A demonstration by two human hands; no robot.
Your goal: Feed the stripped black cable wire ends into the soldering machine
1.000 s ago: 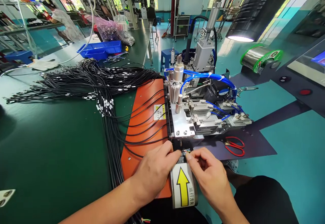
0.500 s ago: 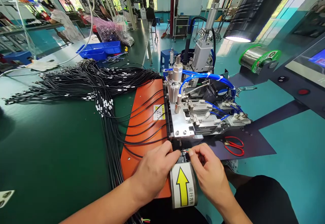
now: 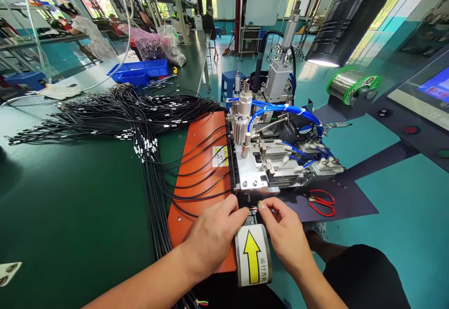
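OK, both hands at near end of the silver machine [image 3: 250, 173], just past the arrow-marked cover [image 3: 252, 260]. R hand [image 3: 285, 232]: thumb + index pinched tight on thin wires [image 3: 253, 209], which sit btwn my two hands, over the small dark track [image 3: 251, 220]. L hand [image 3: 216, 232]: fingers curled, thumb + index tips right by same wires; can't tell if they grip anything, view's blocked. L wrist's over the near part of the orange plate [image 3: 201, 159]. Several blk cables [image 3: 196, 185] cross that plate, from the big bundle [image 3: 150, 112] on the green table [image 3: 87, 211] to the machine's edge. Red-handled scissors [image 3: 322, 202] lie R of machine, near R hand. Green-rimmed spool [image 3: 345, 84] farther R, lit lamp [image 3: 345, 28] above it in view. Blue tray [image 3: 140, 70] back L, beyond bundle.
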